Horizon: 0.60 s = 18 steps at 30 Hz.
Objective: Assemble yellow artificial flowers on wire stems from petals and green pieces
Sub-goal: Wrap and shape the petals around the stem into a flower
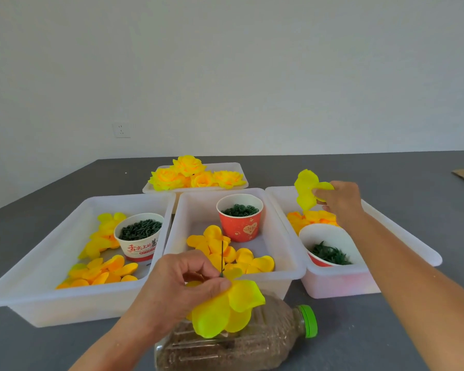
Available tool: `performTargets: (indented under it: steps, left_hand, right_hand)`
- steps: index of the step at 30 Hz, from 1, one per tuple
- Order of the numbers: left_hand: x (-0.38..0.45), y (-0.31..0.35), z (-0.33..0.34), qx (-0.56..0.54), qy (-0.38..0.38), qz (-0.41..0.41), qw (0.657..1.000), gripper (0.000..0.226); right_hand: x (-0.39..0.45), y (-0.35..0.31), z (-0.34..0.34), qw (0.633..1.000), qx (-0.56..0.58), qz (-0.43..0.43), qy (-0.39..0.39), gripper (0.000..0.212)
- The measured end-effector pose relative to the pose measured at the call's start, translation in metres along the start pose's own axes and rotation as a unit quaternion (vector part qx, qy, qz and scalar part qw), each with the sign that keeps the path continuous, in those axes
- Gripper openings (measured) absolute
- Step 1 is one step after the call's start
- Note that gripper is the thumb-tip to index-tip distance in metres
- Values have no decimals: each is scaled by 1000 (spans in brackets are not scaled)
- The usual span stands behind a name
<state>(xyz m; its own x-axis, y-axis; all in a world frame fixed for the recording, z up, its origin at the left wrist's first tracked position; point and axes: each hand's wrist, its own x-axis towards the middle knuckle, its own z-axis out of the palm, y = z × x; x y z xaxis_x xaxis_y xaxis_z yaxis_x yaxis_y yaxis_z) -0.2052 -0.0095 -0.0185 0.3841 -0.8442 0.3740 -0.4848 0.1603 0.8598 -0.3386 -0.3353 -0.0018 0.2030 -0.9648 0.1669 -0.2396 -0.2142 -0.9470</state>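
Two hands busy, each closed on flower parts. My left hand (182, 279) sits low and near centre, thumb and fingers pinched around the wire stem (222, 259) just where the stacked petals (225, 309) gather; the layers already threaded hang down below my grip, over the lying plastic bottle (239, 341) of brown grain. The stem's long axis runs nearly straight up from the pinch, its bare tip pointing up over the middle tray (287, 253). My right hand (338, 202) is up and to the right, above the right tray (402, 236), fingertips nipping a loose petal piece (307, 188) by its centre, lobes flopping free to the left. So the next piece lies up and right of the stem tip, well apart from it, and the right hand is the only one that can bring it. Judgement: it must travel left and down, its centre hole lined over the upright tip, then slide down the wire onto the stack. I cannot see the hole from here. Soft fabric will fold; risk of missing the tip. Green pieces wait in three paper cups, the red cup (240, 223) nearest the stem. Finished flowers (196, 175) fill the far tray.
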Motion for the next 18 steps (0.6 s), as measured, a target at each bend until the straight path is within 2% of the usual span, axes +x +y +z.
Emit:
performTargets:
  steps: [2, 5, 9, 16, 18]
  left_hand:
    - [0, -1, 1, -3, 1, -1, 1000, 15]
    - [0, -3, 1, -5, 2, -4, 1000, 15]
    - [-1, -5, 1, 2, 6, -5, 1000, 16]
    - [-2, 0, 3, 2, 6, -26, 1000, 10]
    - [-2, -1, 2, 10, 11, -31, 999, 14]
  right_hand:
    - [-8, -10, -8, 990, 132, 30, -30, 19]
    - [-31, -26, -14, 968, 229, 49, -91, 16]
    - [-68, -42, -8, 946, 267, 58, -173, 15]
    - [-134, -60, 16, 908, 270, 40, -319, 13]
    - [-147, -62, 23, 897, 269, 43, -348, 13]
